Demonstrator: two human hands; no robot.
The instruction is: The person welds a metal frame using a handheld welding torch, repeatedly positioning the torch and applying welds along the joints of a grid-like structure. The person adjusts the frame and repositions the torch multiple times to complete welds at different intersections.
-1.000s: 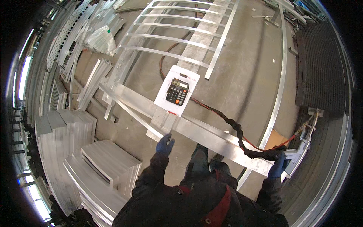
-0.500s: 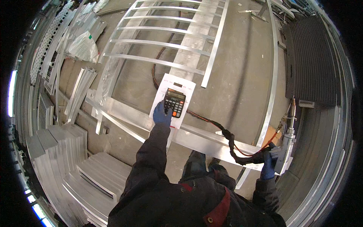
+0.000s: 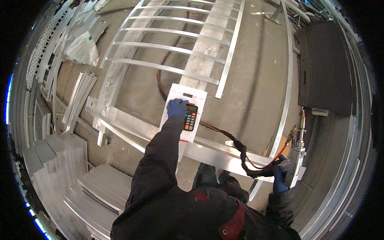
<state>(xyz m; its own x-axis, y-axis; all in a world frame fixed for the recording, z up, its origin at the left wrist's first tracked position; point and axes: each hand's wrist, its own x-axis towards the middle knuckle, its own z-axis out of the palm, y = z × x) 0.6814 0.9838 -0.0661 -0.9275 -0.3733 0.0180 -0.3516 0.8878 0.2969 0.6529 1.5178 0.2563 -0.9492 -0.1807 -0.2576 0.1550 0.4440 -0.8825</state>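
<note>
A black calculator [image 3: 191, 119] with grey and orange keys lies on a white printed sheet [image 3: 168, 124]. My left hand [image 3: 176, 109], in a blue glove, covers the calculator's left side, its bent fingers at the upper edge; the thumb is hidden. My right hand [image 3: 280, 179], also gloved in blue, is closed around the handle of a grey welding gun [image 3: 296, 162]. The gun's narrow nozzle points away from me. From its handle a black-wrapped cable [image 3: 241, 148] with an orange hose runs left toward the sheet.
A silver metal frame with crossbars [image 3: 168, 69] stretches ahead, joined to a wide metal beam [image 3: 216, 157] in front of my legs. Stacked metal profiles [image 3: 60, 172] stand at left. Dark ribbed panels [image 3: 324, 68] lie at right; a long bar [image 3: 287, 80] runs beside them.
My left hand has shifted up from the calculator's lower keys and now covers its left side. My right hand still holds the welding gun. The whole view has shifted slightly.
</note>
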